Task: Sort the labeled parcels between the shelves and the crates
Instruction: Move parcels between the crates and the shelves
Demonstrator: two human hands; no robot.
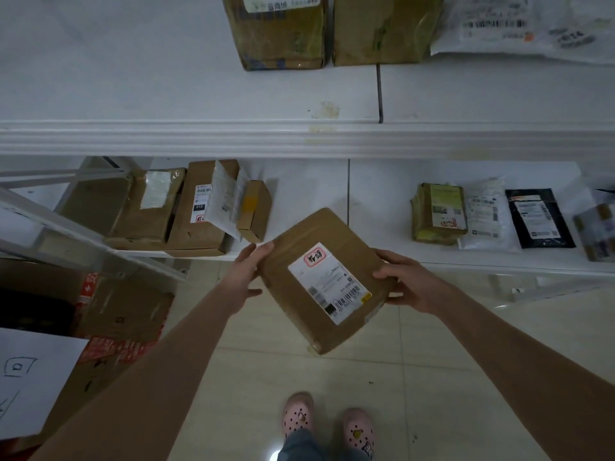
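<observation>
I hold a flat brown cardboard parcel [299, 314] with a white shipping label and a red-framed sticker, tilted, above the tiled floor in front of the lower shelf. My left hand [248, 271] grips its left edge, fingers on top. My right hand [404, 282] grips its right edge, with the thumb on top and the fingers underneath. The white lower shelf [309, 191] lies just beyond the parcel. The white upper shelf [186, 98] runs across the top of the view.
On the lower shelf, several brown boxes [196, 207] lie at left; a taped box [437, 212], a white bag [484, 214] and a black bag [539, 217] at right. Two taped boxes [278, 31] and a white mailer [519, 24] sit on the upper shelf. An open carton [113, 314] stands at lower left.
</observation>
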